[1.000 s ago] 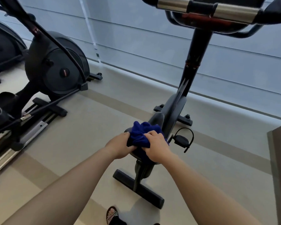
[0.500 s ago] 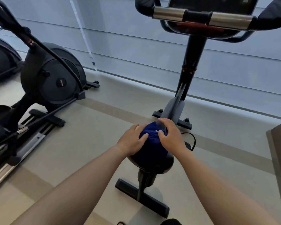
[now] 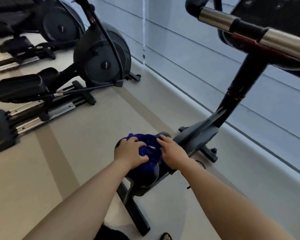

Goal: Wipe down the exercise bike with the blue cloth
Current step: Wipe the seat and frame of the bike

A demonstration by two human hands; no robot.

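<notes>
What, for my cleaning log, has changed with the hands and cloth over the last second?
The blue cloth, at first a wad clutched by both hands, has been pushed down and spread over the seat. The right hand loosened its clutch and now lies on the cloth with straight fingers. The left hand holds it with bent fingers. Both hands stayed on the cloth at the exercise bike.

blue cloth (image 3: pixel 153 154): plush, soft (terry-like) | handlebar (image 3: pixel 216 19): shiny metal sleeves | floor (image 3: pixel 93 135): smooth, matt
</notes>
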